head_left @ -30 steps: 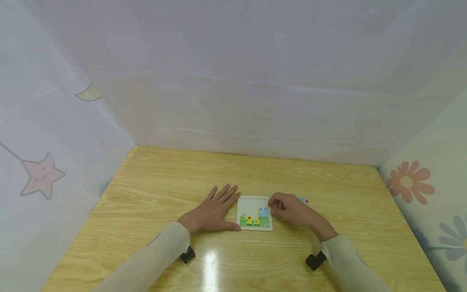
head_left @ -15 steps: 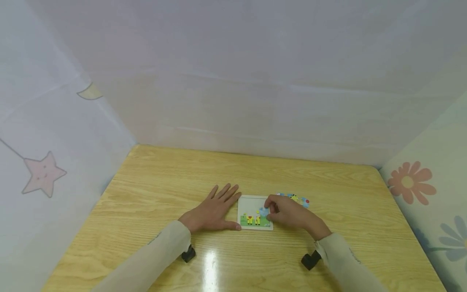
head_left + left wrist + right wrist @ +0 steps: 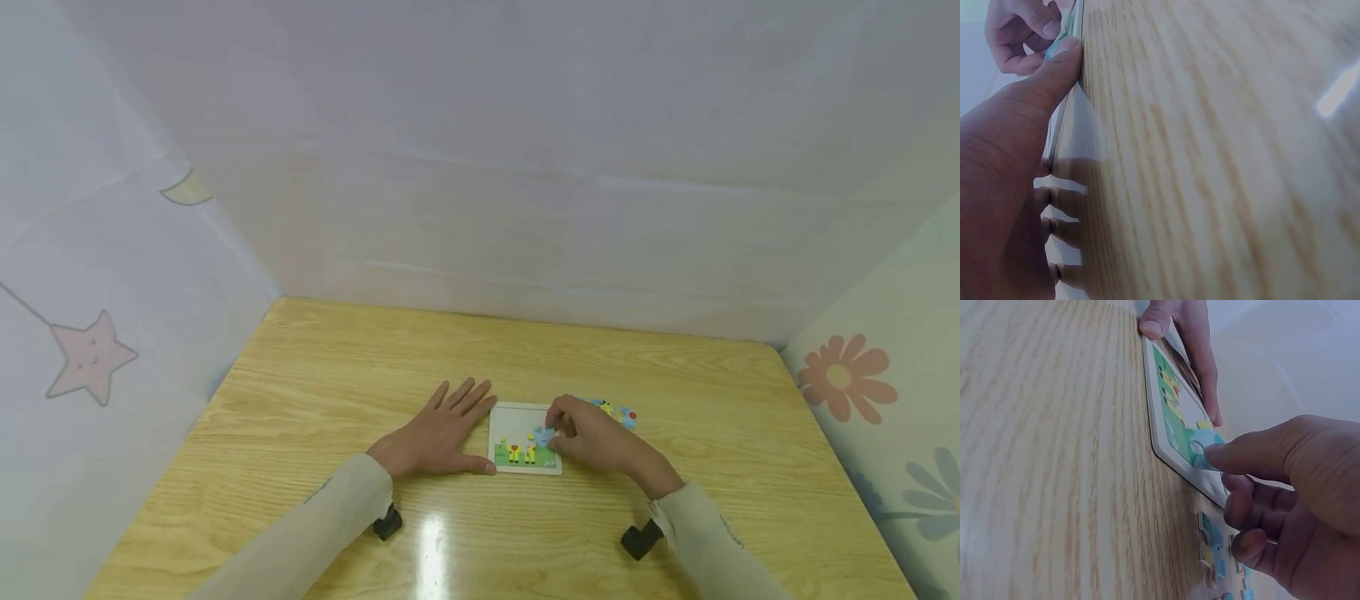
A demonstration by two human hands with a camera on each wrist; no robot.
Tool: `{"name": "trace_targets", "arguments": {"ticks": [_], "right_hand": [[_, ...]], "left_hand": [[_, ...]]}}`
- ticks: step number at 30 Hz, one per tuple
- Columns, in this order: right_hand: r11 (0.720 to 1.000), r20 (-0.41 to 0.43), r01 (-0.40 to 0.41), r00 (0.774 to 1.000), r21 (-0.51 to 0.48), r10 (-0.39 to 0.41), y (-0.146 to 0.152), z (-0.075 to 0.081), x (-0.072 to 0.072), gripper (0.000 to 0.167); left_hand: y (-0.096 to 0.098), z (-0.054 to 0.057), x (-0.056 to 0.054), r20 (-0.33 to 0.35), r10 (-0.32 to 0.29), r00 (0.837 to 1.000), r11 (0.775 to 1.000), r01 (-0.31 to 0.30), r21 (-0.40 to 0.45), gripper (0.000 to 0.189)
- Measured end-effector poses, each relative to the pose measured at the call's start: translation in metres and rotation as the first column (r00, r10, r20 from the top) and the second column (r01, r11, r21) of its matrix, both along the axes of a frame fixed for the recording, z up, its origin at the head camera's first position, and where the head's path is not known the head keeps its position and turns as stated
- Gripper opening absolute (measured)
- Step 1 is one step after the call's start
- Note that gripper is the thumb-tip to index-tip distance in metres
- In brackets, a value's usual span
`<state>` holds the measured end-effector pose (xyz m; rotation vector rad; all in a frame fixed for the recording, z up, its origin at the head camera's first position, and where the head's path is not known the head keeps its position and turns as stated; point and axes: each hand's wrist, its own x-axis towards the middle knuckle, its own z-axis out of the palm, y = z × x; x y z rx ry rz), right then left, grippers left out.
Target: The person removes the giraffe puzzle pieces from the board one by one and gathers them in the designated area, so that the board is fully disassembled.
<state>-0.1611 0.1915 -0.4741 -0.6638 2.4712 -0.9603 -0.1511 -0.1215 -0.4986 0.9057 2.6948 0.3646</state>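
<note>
Your right hand (image 3: 600,435) apparently pinches a light-blue jigsaw piece (image 3: 542,437) at the right side of the white-rimmed square board (image 3: 525,472).

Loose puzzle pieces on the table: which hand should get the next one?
Probably the right hand: it is beside the loose puzzle pieces, though it should finish with the light-blue puzzle piece it is touching first. The left hand is across the puzzle board, touching its left edge.

Nothing is showing readably; small dark marks (image 3: 317,490) are running along the left sleeve (image 3: 307,533) and right sleeve (image 3: 708,546), illegible.
</note>
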Motion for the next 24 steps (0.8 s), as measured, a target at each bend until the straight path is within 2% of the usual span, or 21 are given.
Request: {"name": "trace_targets", "arguments": {"ticks": [8, 15, 24], "right_hand": [[0.998, -0.043, -0.035, 0.999, -0.052, 0.032, 0.003, 0.003, 0.003, 0.007], [0.999, -0.051, 0.008, 0.999, -0.048, -0.011, 0.009, 0.008, 0.004, 0.007], [0.998, -0.051, 0.013, 0.999, -0.065, -0.016, 0.028, 0.012, 0.004, 0.008]], "left_hand": [[0.0, 0.001, 0.0, -0.005, -0.006, 1.0, 1.0, 0.006, -0.005, 0.112], [0.0, 0.003, 0.001, -0.01, -0.014, 1.0, 1.0, 0.014, 0.019, 0.11], [-0.001, 0.004, 0.002, -0.013, -0.013, 1.0, 0.999, 0.013, 0.033, 0.109]]}}
